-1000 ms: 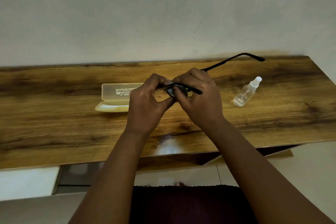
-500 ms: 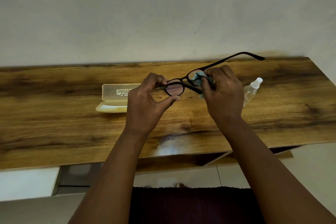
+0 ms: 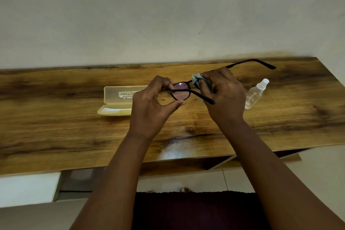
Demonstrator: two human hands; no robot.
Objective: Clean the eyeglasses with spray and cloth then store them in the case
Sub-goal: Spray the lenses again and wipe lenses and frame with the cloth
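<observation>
Far left: bare stretch of wooden table [image 3: 46, 123], back edge hard against the pale wall [image 3: 168, 15], front edge running across the lower frame with open floor below.

Next, eyeglass case [image 3: 116, 101] lying open on the table, translucent yellowish, lid standing up toward the wall, tray toward the front; right end hidden behind the left hand. Clear wood in front of it down to the table's front edge.

Left hand [image 3: 152, 106] raised above the table, fingertips pinching the left end of the eyeglasses [image 3: 181, 92] at the hinge, thumb curled beneath and not quite touching the rim. Dark round frame, held in the air between both hands; near temple slanting down to the right across the right hand's fingers, far temple reaching up and right, tip close to the table's back edge.

Right hand [image 3: 226, 97] closed in a pinch on a pale blue cloth [image 3: 197, 79], cloth pressed over the right lens, which is covered from sight.

Just right of that hand, spray bottle [image 3: 255, 93], clear with a white cap, tilted, partly hidden behind the hand; whether lying or leaning cannot be told.

Beyond it, open wood to the table's right edge.
</observation>
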